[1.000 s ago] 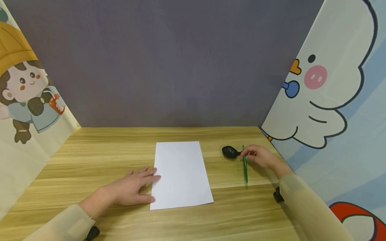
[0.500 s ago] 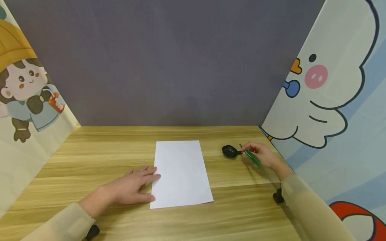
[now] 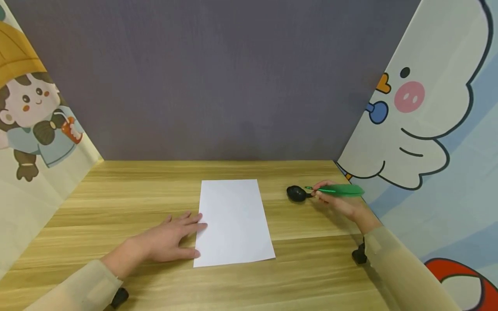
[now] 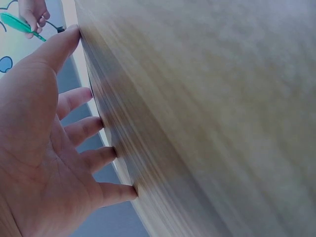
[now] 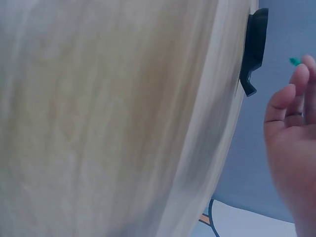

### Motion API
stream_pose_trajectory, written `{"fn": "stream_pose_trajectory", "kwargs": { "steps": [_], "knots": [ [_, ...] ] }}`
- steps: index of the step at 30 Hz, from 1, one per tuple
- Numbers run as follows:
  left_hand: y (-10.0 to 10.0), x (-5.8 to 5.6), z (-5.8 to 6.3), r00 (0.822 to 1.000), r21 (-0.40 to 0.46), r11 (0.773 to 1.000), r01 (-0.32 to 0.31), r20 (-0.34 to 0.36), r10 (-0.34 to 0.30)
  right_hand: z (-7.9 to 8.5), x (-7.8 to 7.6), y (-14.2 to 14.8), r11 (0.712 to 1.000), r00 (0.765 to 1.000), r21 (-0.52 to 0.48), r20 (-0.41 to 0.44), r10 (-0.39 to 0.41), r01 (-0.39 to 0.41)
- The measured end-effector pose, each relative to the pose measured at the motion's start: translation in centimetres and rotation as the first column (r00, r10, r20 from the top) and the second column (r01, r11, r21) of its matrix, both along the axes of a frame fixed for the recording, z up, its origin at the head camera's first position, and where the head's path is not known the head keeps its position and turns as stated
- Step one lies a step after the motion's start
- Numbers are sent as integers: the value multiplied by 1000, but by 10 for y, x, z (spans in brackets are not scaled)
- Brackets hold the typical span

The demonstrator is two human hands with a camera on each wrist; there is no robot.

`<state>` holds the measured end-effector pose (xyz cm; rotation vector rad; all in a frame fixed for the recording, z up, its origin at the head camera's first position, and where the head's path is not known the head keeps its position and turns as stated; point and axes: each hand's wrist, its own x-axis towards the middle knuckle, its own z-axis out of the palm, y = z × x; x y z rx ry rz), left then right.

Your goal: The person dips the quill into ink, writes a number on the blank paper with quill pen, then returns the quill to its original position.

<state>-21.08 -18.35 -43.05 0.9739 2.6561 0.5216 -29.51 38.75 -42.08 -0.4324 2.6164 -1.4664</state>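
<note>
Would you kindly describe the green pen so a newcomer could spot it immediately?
Start at the white sheet of paper in the middle of the wooden table and look right, toward the cartoon panel. There the right hand pinches the pen, lifted beside a black rounded object. It is the only green, slender thing.

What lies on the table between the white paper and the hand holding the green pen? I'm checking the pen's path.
In the head view, a black rounded object lies between the paper and the right hand gripping the green pen; otherwise bare wooden table.

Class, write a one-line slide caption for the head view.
Left hand rests flat beside a white paper sheet on the wooden table; right hand holds a green pen near a black rounded object.
</note>
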Motion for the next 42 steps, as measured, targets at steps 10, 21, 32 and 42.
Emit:
{"fn": "stream_pose_trajectory", "kwargs": {
  "steps": [10, 21, 32, 42],
  "knots": [
    [-1, -1, 0, 1000, 1, 1000, 2, 6, -2, -4, 2, 1, 985, 998, -172, 58, -23, 32],
    [0, -1, 2, 1000, -3, 1000, 4, 19, -4, -6, -8, -4, 876, 976, -482, 183, 121, -18],
    [-1, -1, 1, 1000, 1, 1000, 7, 14, -7, -5, -13, -11, 904, 979, -422, 204, 18, 71],
    [0, -2, -2, 1000, 0, 1000, -5, 20, 5, -6, -22, -13, 906, 976, -406, 215, -35, 122]
  ]
}}
